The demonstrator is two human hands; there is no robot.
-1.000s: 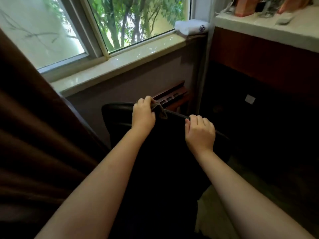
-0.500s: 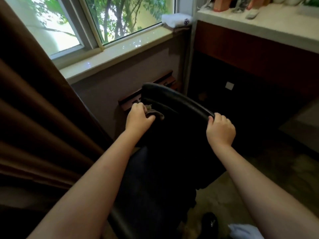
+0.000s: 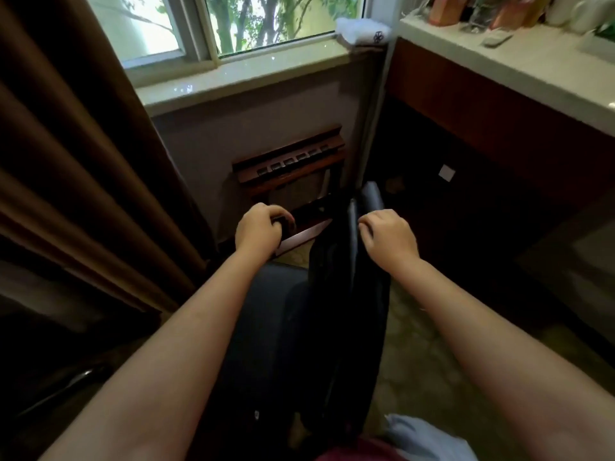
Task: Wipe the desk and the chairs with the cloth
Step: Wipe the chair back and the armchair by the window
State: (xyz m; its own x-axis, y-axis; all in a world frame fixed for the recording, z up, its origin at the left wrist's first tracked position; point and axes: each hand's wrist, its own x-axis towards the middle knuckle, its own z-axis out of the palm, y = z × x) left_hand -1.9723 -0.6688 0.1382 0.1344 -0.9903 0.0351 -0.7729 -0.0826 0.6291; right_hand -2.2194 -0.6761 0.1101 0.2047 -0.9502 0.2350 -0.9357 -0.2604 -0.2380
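While the left hand [image 3: 259, 229] stays clenched round the dark cloth [image 3: 283, 222], of which only a small fold shows past the curled fingers, it now hangs clear of the chair [image 3: 276, 314], left of the backrest [image 3: 346, 271] and above the far side of the seat; half a second ago it held the cloth against the left end of the backrest's top edge. The right hand [image 3: 387, 239] keeps its grip on the backrest, fingers curled over the upper edge as before; the chair itself has swung round, so that the backrest, seen broadside earlier, now stands edge-on, a narrow dark slab running between the two forearms. Just beyond the left hand a wooden rack [image 3: 293, 164] stands against the wall under the window sill [image 3: 233, 78]; a folded white towel [image 3: 361, 31] lies on the sill's right end. The desk [image 3: 519, 74] runs along the right, pale top over a brown wood front, well apart from the cloth; bottles [image 3: 479, 8] and a remote [image 3: 497, 38] sit near its back. A brown curtain [image 3: 66, 154] fills the left side; pale blue fabric [image 3: 429, 437] shows at the bottom edge beside the right forearm.
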